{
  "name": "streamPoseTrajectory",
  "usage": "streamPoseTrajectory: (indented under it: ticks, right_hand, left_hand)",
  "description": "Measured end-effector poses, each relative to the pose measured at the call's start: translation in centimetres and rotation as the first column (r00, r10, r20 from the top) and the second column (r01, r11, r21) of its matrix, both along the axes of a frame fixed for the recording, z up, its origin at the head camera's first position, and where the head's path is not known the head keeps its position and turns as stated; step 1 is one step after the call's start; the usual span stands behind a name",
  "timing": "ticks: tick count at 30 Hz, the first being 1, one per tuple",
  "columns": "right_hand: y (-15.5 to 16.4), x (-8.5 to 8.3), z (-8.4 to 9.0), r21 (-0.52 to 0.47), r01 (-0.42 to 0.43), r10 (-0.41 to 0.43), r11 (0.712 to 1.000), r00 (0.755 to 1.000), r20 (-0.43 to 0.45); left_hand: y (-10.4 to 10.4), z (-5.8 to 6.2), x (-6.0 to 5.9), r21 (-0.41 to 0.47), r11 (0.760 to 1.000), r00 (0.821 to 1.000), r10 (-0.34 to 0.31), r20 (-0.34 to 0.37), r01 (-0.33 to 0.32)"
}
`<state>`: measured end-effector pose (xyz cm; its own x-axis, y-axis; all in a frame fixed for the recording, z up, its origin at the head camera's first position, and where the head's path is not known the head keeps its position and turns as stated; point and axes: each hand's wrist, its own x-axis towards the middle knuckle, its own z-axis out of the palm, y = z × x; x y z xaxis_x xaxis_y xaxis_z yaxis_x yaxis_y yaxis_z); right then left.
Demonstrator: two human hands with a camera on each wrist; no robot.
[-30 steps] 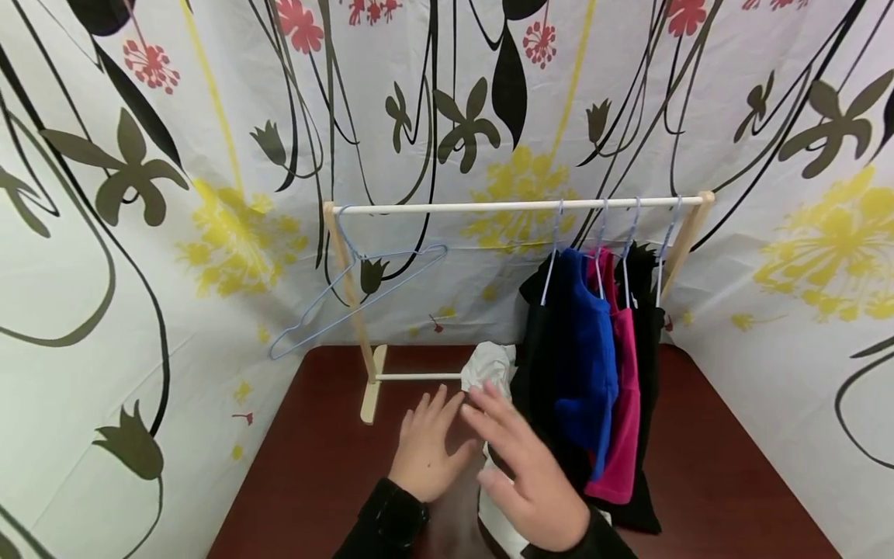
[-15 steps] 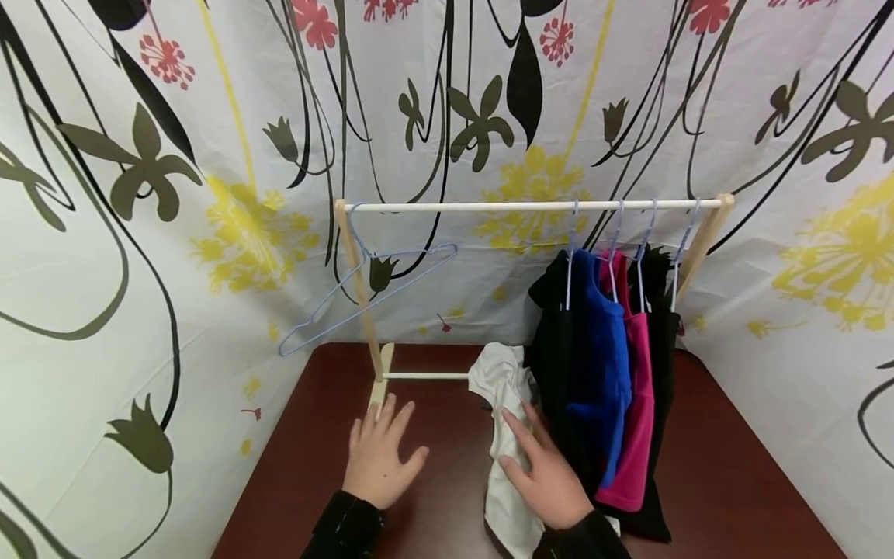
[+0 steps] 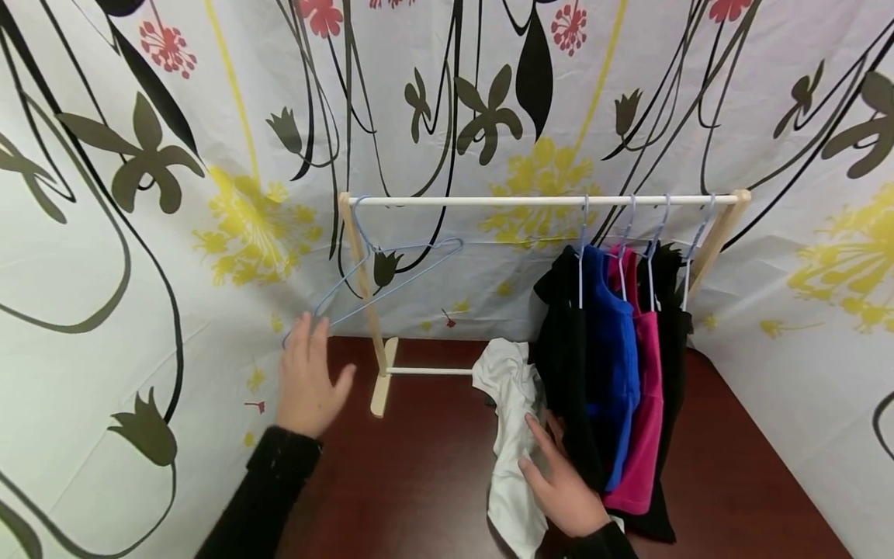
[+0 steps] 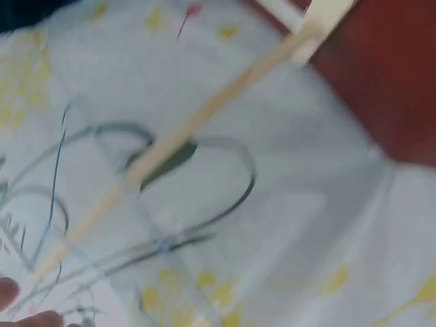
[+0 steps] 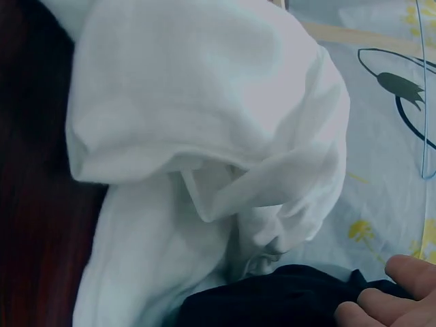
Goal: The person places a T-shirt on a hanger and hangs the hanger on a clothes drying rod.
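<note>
One empty pale-blue wire hanger [image 3: 370, 287] hangs tilted; left hand [image 3: 307, 380] fingers spread beside it, right hand [image 3: 562, 485] flat on crumpled white garment [image 3: 513, 404].

The left hand [image 3: 307, 384] reaches the empty blue hanger [image 3: 380, 283]; the right hand [image 3: 562, 485] rests on the white garment [image 3: 510, 435].

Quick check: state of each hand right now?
Left hand: open, fingers spread, at the low end of the empty blue hanger, holding nothing.
Right hand: open, resting on the white garment.
</note>
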<state>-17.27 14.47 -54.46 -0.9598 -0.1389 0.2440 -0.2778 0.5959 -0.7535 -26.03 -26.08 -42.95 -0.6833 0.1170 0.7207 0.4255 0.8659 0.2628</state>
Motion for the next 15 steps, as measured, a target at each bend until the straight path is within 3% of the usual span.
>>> streamPoseTrajectory:
  ticks: [2,6,8,11,15]
  right_hand:
    - [0.1,0.1,0.0,-0.005,0.011,-0.012,1.000,1.000,-0.007]
    - [0.1,0.2,0.0,0.002,0.035,-0.035,0.999,0.999,-0.040]
    - [0.1,0.2,0.0,0.005,0.034,-0.034,0.999,0.998,-0.056]
    - [0.0,0.2,0.0,0.004,0.031,-0.030,1.000,0.997,-0.077]
    - [-0.2,0.5,0.1,-0.012,0.027,-0.028,1.000,0.997,-0.076]
  left_hand:
    - [-0.7,2.3,-1.5,-0.002,1.000,0.999,0.017,0.034,-0.017]
    - [-1.5,5.7,-4.4,-0.029,0.999,0.980,0.045,0.193,-0.040]
    - [-1.6,6.6,-5.4,-0.049,0.997,0.954,0.068,0.293,-0.056]
    - [-1.4,7.2,-6.2,-0.065,0.995,0.898,0.092,0.430,-0.071]
    - [-0.5,6.9,-6.6,-0.019,1.000,0.825,0.023,0.565,-0.014]
